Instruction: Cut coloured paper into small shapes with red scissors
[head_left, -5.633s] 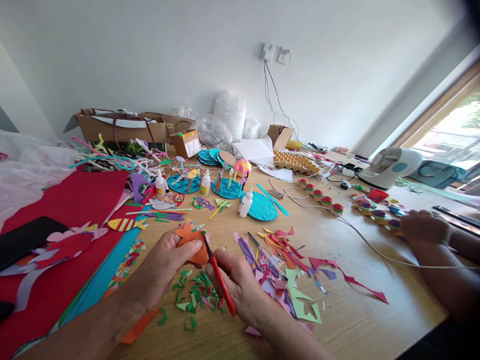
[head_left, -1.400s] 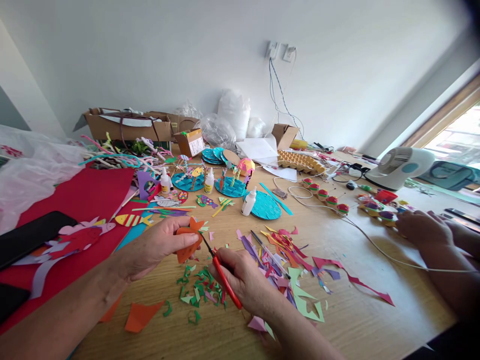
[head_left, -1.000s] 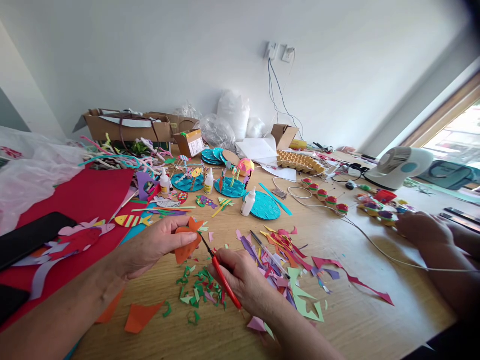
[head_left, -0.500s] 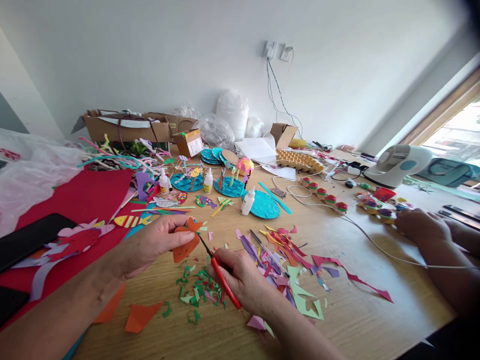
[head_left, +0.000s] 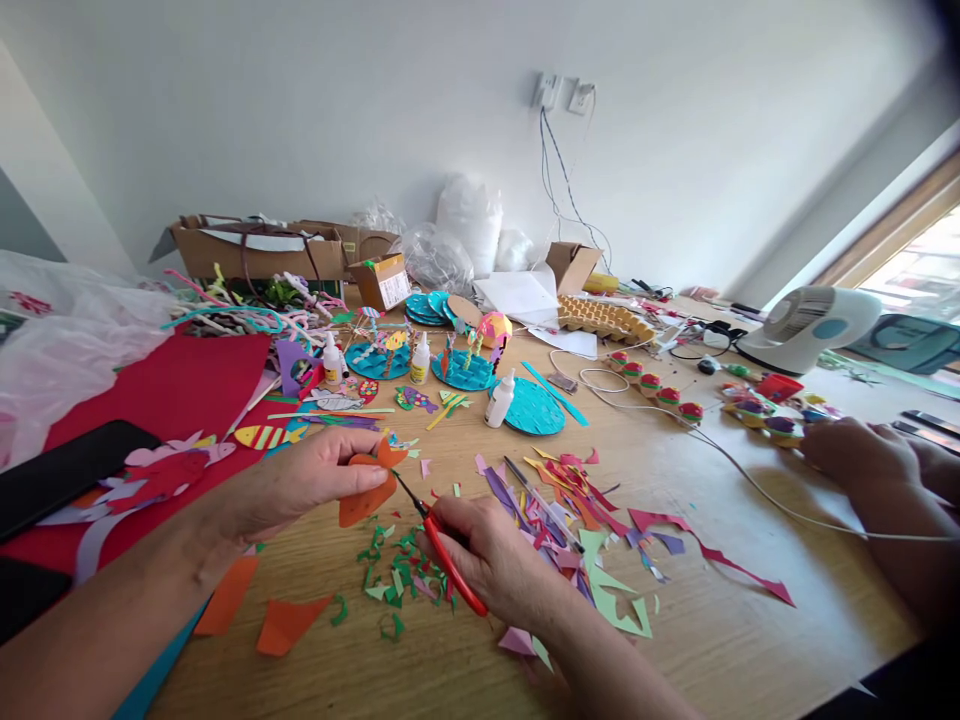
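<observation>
My left hand (head_left: pixel 330 470) pinches a piece of orange paper (head_left: pixel 367 505), cut partly into a fish-like shape, between thumb and fingers. My right hand (head_left: pixel 480 550) is closed round red-handled scissors (head_left: pixel 454 570), whose dark blades point up and left and meet the paper's edge. Below lie green paper scraps (head_left: pixel 397 575). Two orange offcuts (head_left: pixel 291 625) rest near my left forearm. To the right of the scissors a heap of coloured paper strips (head_left: pixel 540 500) has a pen (head_left: pixel 544 505) lying across it.
Behind stand glue bottles (head_left: pixel 500 400), blue textured discs (head_left: pixel 534 408) and patterned paper fish (head_left: pixel 266 437). Red sheets (head_left: pixel 165 400) and a black phone-like object (head_left: pixel 82 475) lie left. A cable (head_left: pixel 739 480) crosses the right side, near another person's hands (head_left: pixel 862 455) and a fan (head_left: pixel 810 325).
The orange paper has tilted slightly in my left hand, and the scissor blades remain at its edge. The whole view has shifted a little.
</observation>
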